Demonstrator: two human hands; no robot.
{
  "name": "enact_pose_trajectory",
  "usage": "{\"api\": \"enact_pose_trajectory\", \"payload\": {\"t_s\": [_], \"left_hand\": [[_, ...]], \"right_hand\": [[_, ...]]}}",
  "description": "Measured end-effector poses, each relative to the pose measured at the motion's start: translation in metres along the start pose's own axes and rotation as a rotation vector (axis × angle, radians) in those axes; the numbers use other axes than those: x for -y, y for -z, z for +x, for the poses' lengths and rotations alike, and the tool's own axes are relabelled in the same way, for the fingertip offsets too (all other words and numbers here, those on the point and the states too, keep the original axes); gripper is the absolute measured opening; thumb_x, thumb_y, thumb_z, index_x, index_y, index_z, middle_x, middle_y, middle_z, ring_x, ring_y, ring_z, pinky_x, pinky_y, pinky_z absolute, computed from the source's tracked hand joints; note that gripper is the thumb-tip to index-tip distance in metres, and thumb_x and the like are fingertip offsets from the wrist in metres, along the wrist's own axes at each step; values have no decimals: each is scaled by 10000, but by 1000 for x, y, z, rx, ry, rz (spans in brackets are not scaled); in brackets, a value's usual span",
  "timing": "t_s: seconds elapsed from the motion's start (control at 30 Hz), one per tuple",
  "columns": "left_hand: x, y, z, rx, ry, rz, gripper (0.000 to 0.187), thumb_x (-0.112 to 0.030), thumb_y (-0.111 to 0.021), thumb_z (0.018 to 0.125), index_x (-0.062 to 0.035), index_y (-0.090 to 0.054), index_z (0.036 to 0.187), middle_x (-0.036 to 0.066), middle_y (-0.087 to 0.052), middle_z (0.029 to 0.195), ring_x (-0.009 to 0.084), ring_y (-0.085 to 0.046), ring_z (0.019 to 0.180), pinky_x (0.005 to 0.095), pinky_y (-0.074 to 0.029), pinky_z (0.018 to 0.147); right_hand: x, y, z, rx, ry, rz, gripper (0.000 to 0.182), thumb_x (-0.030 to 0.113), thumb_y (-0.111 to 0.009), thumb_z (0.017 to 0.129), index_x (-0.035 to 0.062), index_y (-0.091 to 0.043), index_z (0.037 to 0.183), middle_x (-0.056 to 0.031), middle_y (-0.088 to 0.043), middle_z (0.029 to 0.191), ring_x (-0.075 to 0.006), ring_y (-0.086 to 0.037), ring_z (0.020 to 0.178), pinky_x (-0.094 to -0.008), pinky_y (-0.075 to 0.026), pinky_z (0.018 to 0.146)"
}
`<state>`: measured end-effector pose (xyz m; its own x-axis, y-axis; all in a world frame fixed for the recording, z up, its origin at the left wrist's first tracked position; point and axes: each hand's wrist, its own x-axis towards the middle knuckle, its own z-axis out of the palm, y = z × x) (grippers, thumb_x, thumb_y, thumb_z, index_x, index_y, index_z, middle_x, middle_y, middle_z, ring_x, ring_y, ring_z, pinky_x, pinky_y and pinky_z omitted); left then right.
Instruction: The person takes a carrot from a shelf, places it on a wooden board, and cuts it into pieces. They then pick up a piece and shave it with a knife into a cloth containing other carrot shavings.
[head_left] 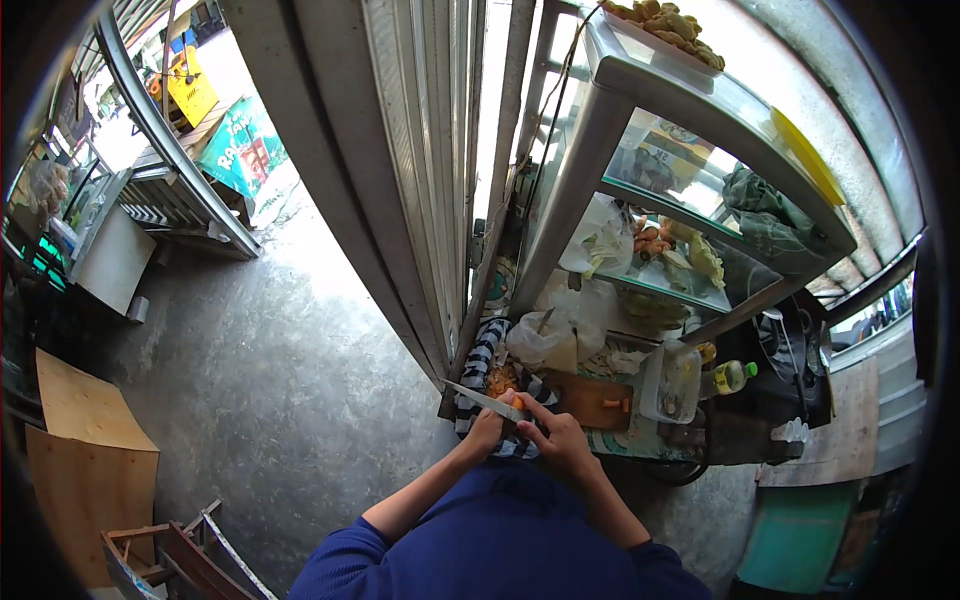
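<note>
1. Nearest the body, the knife (pixel 480 398) is gripped by the right hand (pixel 563 441), with the handle hidden in the closed fingers. The blade is angled across the front of the left hand (pixel 486 431), its tip pointed away to the left, presumably so that the edge can be worked from the right.
2. An orange piece (pixel 517 402) is pinched in the left hand, probably to steady it close to the blade. It is located at the fingertips, between the two hands and beside the knife; whether the edge touches it cannot be told.
3. Just beyond the hands, a pile of orange-brown bits (pixel 501 378) is lodged by the checkered cloth (pixel 487 343), seemingly within easy reach.
4. To the right, the cutting board (pixel 578 399) is laid flat, with small orange pieces (pixel 613 405) on it, apart from both hands.
5. Past the board, a clear plastic container (pixel 671 382) is set, and the green-capped bottle (pixel 730 377) is placed beside it.
6. Farther back, the glass cabinet (pixel 590 130) is stood over the work area, its shelves perhaps used for keeping food sheltered yet visible.
</note>
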<state>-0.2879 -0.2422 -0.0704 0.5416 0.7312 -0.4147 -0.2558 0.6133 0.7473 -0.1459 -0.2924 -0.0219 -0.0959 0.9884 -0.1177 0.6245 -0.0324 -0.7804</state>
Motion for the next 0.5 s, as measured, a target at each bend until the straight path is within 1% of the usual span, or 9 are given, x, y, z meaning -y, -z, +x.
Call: {"api": "enact_pose_trajectory", "payload": {"t_s": [0.1, 0.2, 0.27, 0.3, 0.4, 0.47, 0.5], "left_hand": [[-1, 1, -2, 32, -36, -16, 380, -404, -319, 935, -94, -518, 839, -32, -473, 678, 47, -432, 575, 180, -343, 504], [3, 6, -1, 12, -41, -3, 376, -402, -322, 935, -92, -515, 848, -28, -477, 692, 51, -440, 594, 187, -351, 523], [1, 8, -1, 19, -41, 5, 374, -402, -323, 935, -92, -515, 849, -28, -476, 695, 53, -443, 601, 191, -354, 532], [-2, 8, -3, 20, -43, 10, 373, -401, -323, 935, -92, -514, 849, -27, -476, 698, 54, -446, 608, 194, -358, 541], [-10, 5, -8, -3, -30, -23, 352, -375, -337, 932, -105, -528, 812, -44, -452, 691, 47, -425, 625, 201, -345, 574], [-8, 7, -7, -9, -34, -23, 354, -370, -334, 934, -100, -530, 817, -41, -459, 697, 48, -430, 630, 201, -348, 578], [-6, 8, -6, -19, -41, -25, 356, -366, -331, 936, -95, -532, 821, -38, -466, 703, 48, -434, 636, 201, -351, 582]], "right_hand": [[0, -3, -1, 31, 19, 44, 559, 431, -494, 839, 116, -388, 1288, -174, -511, 538, -332, -562, 543, -384, -421, 521], [5, -8, -4, 50, -3, -41, 574, 431, -490, 842, 99, -371, 1295, -161, -514, 537, -328, -560, 534, -386, -418, 517], [5, -13, -4, -17, 44, -60, 583, 406, -510, 835, 85, -364, 1299, -132, -479, 513, -277, -507, 460, -339, -388, 483], [4, -15, -4, -20, 42, -58, 583, 406, -510, 835, 85, -364, 1299, -132, -479, 513, -277, -507, 460, -339, -388, 483], [-1, -22, -3, -64, 66, -137, 594, 420, -502, 839, 65, -366, 1295, -139, -467, 502, -285, -506, 455, -348, -385, 469], [-4, -26, -1, -82, 86, -179, 590, 461, -468, 844, 95, -368, 1296, -168, -504, 500, -328, -547, 478, -407, -410, 459], [-4, -27, -1, -85, 83, -177, 590, 461, -468, 844, 95, -368, 1296, -168, -504, 500, -328, -547, 478, -407, -410, 459]]}}
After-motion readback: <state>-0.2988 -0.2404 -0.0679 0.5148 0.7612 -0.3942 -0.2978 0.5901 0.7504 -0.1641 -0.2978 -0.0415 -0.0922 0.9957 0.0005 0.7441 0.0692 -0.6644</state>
